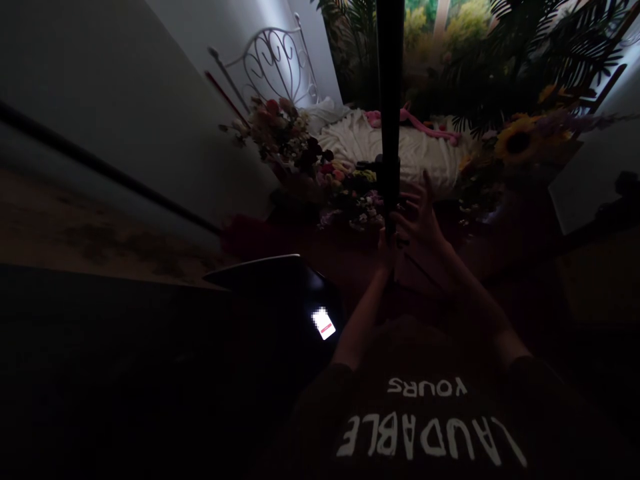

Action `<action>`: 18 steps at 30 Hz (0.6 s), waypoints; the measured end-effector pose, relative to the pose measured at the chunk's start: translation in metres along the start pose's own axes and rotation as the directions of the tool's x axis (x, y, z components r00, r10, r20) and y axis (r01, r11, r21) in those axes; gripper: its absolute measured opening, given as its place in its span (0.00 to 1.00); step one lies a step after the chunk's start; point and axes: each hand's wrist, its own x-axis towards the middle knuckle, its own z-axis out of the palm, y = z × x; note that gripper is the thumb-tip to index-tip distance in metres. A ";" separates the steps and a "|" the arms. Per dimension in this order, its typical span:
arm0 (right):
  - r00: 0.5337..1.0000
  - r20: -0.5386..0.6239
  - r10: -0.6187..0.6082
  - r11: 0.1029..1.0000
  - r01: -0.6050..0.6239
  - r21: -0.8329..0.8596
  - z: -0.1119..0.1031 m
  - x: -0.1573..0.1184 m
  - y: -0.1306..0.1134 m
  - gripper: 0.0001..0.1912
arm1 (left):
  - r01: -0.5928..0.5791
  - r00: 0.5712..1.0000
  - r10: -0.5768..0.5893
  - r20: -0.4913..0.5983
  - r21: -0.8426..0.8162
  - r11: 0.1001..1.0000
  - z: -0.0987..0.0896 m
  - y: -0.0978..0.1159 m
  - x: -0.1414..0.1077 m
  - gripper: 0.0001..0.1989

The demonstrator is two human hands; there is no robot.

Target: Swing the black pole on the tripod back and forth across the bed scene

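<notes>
Pole (390, 87), black, ran from the top edge of the head view down to the wearer's two hands, crossing in front of a bed. A collar (387, 163) with a small side projection was fitted partway down it, above the hands. A thin dark bar (424, 272) slanted off near its lower end.

Left grip (386, 245): clenched around the lower part of the pole, partly lost in shadow.

Right grip (420, 215): released, fingers spread, close beside the pole on its right; whether any fingertip touched it could not be told.

Bed: white metal headboard (277, 63) with scrollwork; rumpled cream cloth (345, 143); pink long-limbed plush toy (433, 129) lying across the cloth.

Flowers: mixed bouquet (280, 120) before the headboard, with red and pale blooms; lower cluster (367, 210), white and purple, left of the pole; sunflower (517, 141) at the right.

Foliage: palm fronds (543, 57), upper right, beside a bright yellow-green backdrop (470, 23).

Left side: black rod (110, 167), slanting along a pale wall (90, 60); lit screen (326, 327), partly pixelated, over a dark area.

Wearer: dark shirt (430, 353), lettered "LAUDABLE" and "YOURS", upside down in this view.
</notes>
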 end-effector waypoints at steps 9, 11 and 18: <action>0.959 0.089 -0.270 0.896 0.284 -0.341 0.041 0.059 -0.004 0.32 | 0.002 1.000 -0.001 -0.014 0.011 1.000 0.002 0.000 0.000 0.26; 0.961 0.095 -0.259 0.879 0.275 -0.390 0.040 0.064 0.001 0.34 | -0.014 1.000 0.015 -0.018 0.017 1.000 0.003 -0.002 0.000 0.26; 0.986 0.027 -0.162 0.912 0.160 -0.378 0.041 0.045 0.035 0.35 | -0.109 0.994 0.109 0.016 -0.020 0.994 0.002 0.001 0.004 0.24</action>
